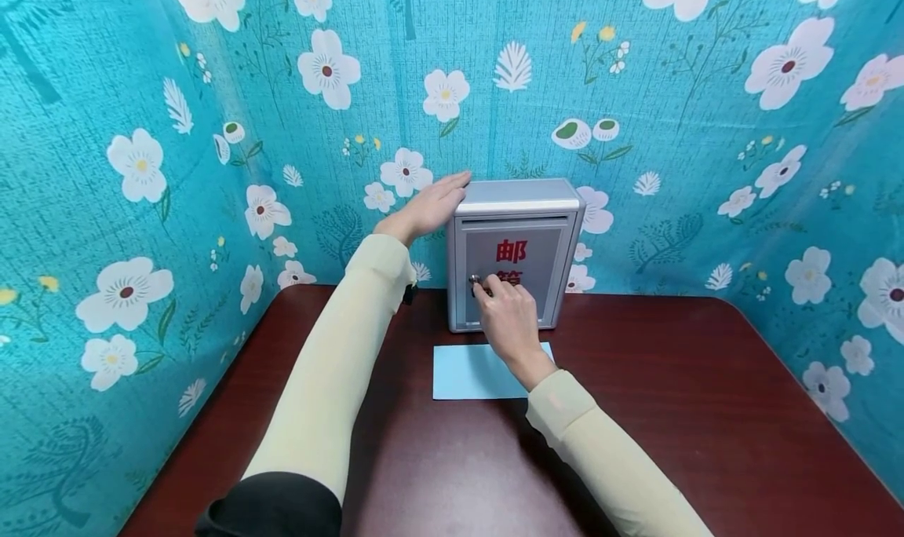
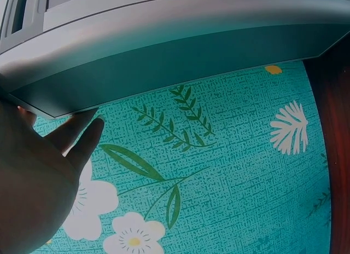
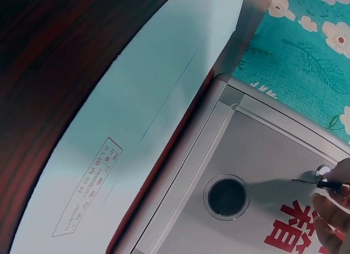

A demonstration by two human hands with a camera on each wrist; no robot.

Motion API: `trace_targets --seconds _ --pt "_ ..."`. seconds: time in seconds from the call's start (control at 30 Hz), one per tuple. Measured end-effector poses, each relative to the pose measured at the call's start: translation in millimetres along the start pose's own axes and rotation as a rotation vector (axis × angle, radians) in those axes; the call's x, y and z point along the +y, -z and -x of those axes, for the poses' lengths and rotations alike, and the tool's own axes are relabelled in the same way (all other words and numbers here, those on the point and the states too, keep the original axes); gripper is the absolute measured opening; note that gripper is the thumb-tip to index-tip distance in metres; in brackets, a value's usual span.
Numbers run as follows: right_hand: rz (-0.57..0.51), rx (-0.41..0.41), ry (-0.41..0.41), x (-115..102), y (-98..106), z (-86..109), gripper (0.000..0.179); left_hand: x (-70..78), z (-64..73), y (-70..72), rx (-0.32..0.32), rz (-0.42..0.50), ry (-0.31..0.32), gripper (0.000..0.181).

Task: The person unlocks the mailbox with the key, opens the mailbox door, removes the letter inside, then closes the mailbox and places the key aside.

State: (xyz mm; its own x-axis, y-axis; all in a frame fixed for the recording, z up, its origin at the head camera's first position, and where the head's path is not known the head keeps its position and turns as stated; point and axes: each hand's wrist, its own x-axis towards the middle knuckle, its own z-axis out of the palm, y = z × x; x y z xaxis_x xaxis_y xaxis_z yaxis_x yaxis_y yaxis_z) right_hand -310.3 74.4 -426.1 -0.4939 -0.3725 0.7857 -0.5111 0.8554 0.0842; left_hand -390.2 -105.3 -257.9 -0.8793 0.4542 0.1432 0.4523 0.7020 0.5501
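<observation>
A grey metal mailbox (image 1: 514, 242) with red characters on its door stands upright at the back of the table. My left hand (image 1: 432, 206) rests against its upper left corner, fingers extended; in the left wrist view the fingers (image 2: 87, 139) reach along the box's edge, their tips partly hidden. At the door's left side, my right hand (image 1: 507, 313) pinches a small key with a dark head (image 3: 331, 185) at the round lock (image 3: 322, 171). How deep any key sits in the lock cannot be told. A pale blue envelope (image 1: 469, 372) lies flat before the box.
The dark red-brown table (image 1: 657, 396) extends to both sides of the box. Behind and beside it hangs a turquoise floral cloth (image 1: 381, 89). A round dark window (image 3: 227, 197) is set low in the mailbox door, and a slot (image 1: 514, 221) runs near its top.
</observation>
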Motion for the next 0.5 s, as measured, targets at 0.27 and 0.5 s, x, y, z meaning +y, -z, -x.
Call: trace_targets --seconds 0.27,0.5 --pt "-0.018 0.007 0.005 0.9 4.0 3.0 0.023 -1.6 -0.2 -1.3 0.003 0.023 0.010 0.057" --pt "-0.011 -0.016 0.004 3.5 9.8 5.7 0.023 -1.1 0.8 -1.9 0.010 0.028 0.013 0.057"
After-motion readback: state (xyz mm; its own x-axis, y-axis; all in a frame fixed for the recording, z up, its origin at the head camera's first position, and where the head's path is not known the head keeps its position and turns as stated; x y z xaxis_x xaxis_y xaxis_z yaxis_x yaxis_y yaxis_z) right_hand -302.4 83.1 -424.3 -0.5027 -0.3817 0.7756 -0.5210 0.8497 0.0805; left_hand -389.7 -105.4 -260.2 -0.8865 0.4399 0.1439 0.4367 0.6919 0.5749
